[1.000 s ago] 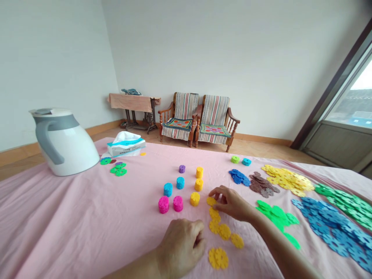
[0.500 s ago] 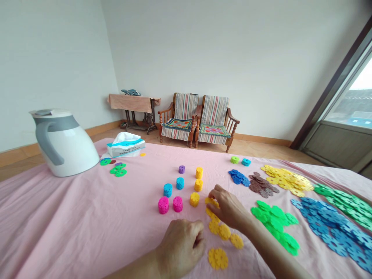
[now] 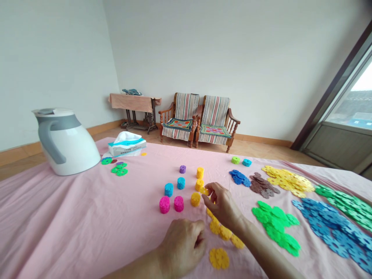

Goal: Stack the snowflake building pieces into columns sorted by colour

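Observation:
My right hand (image 3: 222, 203) pinches a yellow snowflake disc (image 3: 204, 191) just above the cloth, beside the yellow stacks. The nearest stack (image 3: 195, 199) stands to its left, with two more yellow stacks behind. Loose yellow discs (image 3: 225, 233) lie under and in front of this hand. My left hand (image 3: 184, 244) rests closed on the cloth; its curled fingers hide whatever may be inside. Beyond it stand two pink stacks (image 3: 164, 204), two light-blue stacks (image 3: 169, 190) and a small purple stack (image 3: 182, 169).
On the pink cloth (image 3: 116, 217), a white kettle (image 3: 72, 143) and a tissue box (image 3: 128, 146) stand at left. Piles of bright green (image 3: 274, 223), brown (image 3: 263, 185), yellow (image 3: 287, 180) and blue discs (image 3: 334, 228) spread at right. Two wooden armchairs (image 3: 215, 120) stand by the wall.
My right hand has lifted a yellow disc from the loose ones and moved it slightly up and left toward the yellow stacks. My left hand has stayed in place.

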A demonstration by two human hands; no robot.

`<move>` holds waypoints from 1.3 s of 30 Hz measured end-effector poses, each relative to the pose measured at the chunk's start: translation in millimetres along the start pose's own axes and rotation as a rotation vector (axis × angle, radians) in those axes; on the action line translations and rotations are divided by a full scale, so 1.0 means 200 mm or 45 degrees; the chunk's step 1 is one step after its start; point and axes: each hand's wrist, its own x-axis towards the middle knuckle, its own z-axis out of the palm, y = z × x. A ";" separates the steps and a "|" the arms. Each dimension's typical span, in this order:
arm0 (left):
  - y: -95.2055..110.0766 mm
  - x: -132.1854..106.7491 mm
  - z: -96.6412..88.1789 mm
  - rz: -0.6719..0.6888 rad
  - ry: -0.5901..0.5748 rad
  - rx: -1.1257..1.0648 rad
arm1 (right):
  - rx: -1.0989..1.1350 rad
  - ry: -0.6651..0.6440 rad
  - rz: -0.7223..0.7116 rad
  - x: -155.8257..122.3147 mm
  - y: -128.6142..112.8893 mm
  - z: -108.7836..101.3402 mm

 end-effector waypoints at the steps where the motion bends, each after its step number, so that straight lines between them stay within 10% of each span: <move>1: 0.00 0.00 0.00 0.005 0.003 0.005 | 0.042 0.009 -0.002 0.00 -0.02 0.02; 18: -0.01 0.00 0.00 0.014 -0.004 0.010 | -0.022 -0.074 -0.107 -0.02 -0.07 0.09; 30: -0.01 -0.01 0.01 0.023 -0.003 0.004 | -0.109 -0.026 0.091 0.04 0.03 -0.14; 39: -0.01 0.00 -0.01 -0.068 0.035 -0.105 | -0.003 -0.163 -0.008 -0.02 -0.02 -0.08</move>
